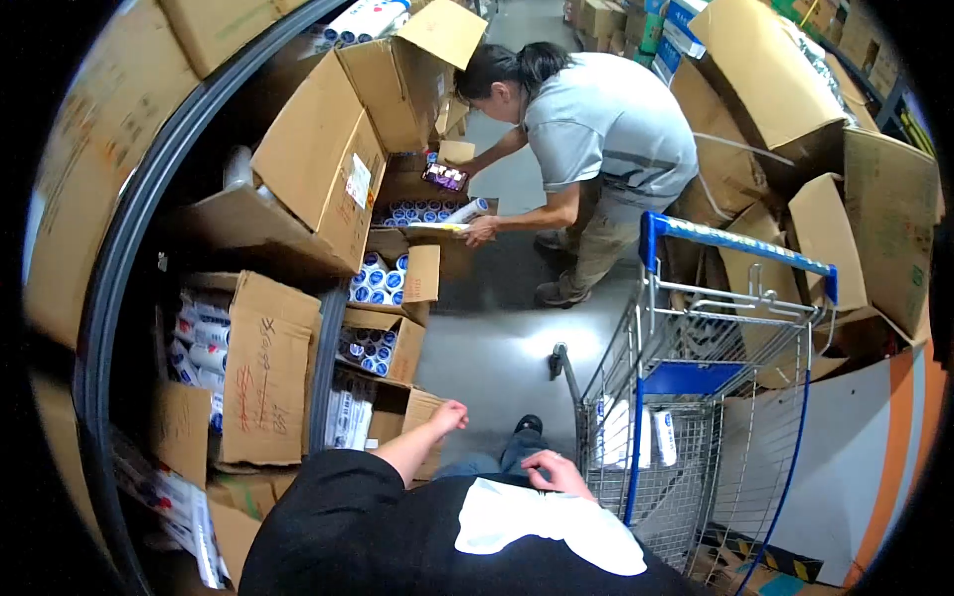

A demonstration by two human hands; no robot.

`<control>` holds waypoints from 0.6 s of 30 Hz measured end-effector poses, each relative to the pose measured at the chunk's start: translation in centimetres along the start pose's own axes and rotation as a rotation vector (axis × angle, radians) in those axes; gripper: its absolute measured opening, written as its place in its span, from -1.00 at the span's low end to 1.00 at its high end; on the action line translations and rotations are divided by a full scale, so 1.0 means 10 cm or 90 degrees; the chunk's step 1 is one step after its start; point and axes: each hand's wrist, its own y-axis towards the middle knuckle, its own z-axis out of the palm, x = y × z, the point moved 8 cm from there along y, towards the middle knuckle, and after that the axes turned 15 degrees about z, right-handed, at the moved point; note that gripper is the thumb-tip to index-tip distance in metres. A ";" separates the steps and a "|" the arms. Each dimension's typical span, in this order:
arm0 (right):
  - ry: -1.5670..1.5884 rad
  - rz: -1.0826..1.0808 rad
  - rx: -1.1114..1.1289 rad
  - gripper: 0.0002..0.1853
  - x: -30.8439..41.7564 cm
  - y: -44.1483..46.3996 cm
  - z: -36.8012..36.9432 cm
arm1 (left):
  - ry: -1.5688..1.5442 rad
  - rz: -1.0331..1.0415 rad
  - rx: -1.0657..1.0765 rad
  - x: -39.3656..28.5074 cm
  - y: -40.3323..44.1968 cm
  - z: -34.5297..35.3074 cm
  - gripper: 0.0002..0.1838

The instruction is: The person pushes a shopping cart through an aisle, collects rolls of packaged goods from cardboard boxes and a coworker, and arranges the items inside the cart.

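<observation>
shopping cart [693,377]: bottom cut off | phone screen [444,177]: details too small

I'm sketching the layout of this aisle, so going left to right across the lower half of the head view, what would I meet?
Cardboard box with handwriting → white packs → left hand → right hand → shopping cart → orange stripe.

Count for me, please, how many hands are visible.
4. Your left hand beside the cartons, your right hand near the cart, the co-worker's upper hand at a lit screen, and their lower hand at a flat item.
</observation>
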 end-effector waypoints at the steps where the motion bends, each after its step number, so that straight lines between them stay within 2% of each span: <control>1: 0.001 0.014 0.015 -0.86 0.06 0.11 -0.06 | -0.002 -0.005 -0.001 -0.02 0.05 -0.04 -0.86; 2: -0.006 0.027 0.030 -0.85 0.12 0.23 -0.14 | -0.010 -0.016 0.002 0.01 0.13 -0.08 -0.86; 4: -0.008 0.009 0.068 -0.85 0.21 0.45 -0.24 | -0.043 0.042 -0.041 -0.18 0.32 -0.20 -0.88; 6: -0.015 -0.011 0.100 -0.86 0.26 0.69 -0.30 | -0.071 0.015 -0.068 -0.31 0.51 -0.30 -0.88; 8: -0.024 0.015 0.109 -0.87 0.36 0.97 -0.42 | -0.111 0.179 -0.047 -0.70 0.81 -0.39 -0.88; 10: -0.034 0.082 0.069 -0.88 0.40 1.35 -0.56 | -0.210 0.226 -0.152 -1.11 1.17 -0.68 -0.86; 12: -0.038 0.096 -0.024 -0.90 0.50 1.77 -0.72 | -0.186 0.225 -0.280 -1.61 1.50 -1.08 -0.80; 14: -0.033 0.119 -0.077 -0.91 0.49 2.26 -0.79 | -0.032 0.411 -0.379 -1.83 2.09 -1.52 -0.78; 16: -0.031 0.115 -0.101 -0.90 0.46 2.78 -0.83 | 0.143 0.453 -0.343 -2.28 2.51 -1.68 -0.76; 18: -0.029 0.109 -0.124 -0.89 0.37 3.32 -0.87 | 0.337 0.439 -0.324 -2.58 2.93 -1.83 -0.74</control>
